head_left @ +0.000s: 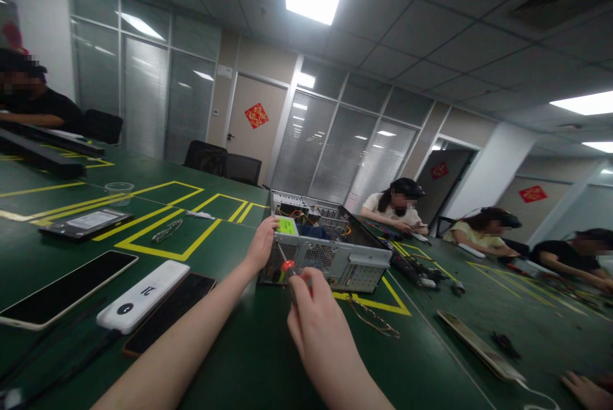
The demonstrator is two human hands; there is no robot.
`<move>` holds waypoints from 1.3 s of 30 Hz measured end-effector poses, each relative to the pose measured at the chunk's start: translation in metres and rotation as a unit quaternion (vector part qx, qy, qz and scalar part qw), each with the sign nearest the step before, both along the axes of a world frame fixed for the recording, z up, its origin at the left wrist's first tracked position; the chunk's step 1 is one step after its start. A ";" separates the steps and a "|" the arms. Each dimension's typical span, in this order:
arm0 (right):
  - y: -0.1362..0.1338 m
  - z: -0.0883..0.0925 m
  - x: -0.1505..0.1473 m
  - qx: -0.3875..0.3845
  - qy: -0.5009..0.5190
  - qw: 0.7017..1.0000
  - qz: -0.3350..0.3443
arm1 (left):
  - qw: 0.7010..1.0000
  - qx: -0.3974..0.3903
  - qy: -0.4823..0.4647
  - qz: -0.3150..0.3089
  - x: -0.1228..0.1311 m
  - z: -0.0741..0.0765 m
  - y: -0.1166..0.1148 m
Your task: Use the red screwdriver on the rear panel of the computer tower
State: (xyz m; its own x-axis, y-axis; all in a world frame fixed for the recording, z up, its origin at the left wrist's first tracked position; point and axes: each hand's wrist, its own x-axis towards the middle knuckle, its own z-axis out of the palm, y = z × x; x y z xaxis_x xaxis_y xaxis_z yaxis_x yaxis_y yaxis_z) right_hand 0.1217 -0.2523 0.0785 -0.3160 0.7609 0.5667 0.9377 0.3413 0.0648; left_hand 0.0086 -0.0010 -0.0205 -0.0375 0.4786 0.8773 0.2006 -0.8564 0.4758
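An open metal computer case (368, 263) lies on the green table, with wires and parts showing inside. My right hand (318, 317) is wrapped round the handle of a screwdriver with a red collar (288, 266); its shaft points up and left to the case's near panel. At the case's left corner, my left hand (262, 242) rests against the edge beside a yellow-green label (286, 226). Its fingers are bent over the corner, and their tips are partly hidden. Whether the screwdriver's tip touches a screw is too small to tell.
Left on the table (230, 359) are a hard drive (86, 221), a white power bank (143, 295) and two phones. A plastic cup (119, 193) stands farther back. Right of the case lie cables and another phone (479, 346). Several people sit around.
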 end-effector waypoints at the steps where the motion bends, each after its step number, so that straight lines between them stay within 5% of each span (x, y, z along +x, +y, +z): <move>1: 0.001 0.000 0.000 0.004 0.010 1.000 -0.016 | 1.000 0.000 0.000 -0.001 0.000 0.000 0.000; 10: 0.009 0.009 0.005 -0.012 -0.006 0.989 -0.145 | 1.000 -0.006 0.000 -0.008 0.000 0.001 0.001; 18: 0.008 0.006 0.002 -0.013 0.021 0.998 -0.058 | 1.000 -0.013 0.000 -0.008 0.000 0.000 0.001; 26: 0.016 0.007 0.012 0.025 0.024 0.994 -0.107 | 1.000 -0.010 0.002 -0.006 0.000 -0.001 0.001; 33: 0.004 0.012 0.011 -0.054 0.032 0.998 -0.023 | 1.000 -0.010 0.000 -0.007 0.000 0.001 0.000; 39: 0.009 0.004 0.009 -0.009 0.055 0.998 -0.027 | 1.000 -0.013 0.002 -0.011 -0.001 0.002 -0.002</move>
State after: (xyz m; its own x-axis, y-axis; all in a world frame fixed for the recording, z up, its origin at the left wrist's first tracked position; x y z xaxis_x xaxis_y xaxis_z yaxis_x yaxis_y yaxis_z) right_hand 0.1308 -0.2431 0.0826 -0.2111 0.7857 0.5815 0.9558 0.2905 -0.0455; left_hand 0.0079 -0.0027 -0.0186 -0.0230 0.5017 0.8648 0.1847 -0.8480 0.4968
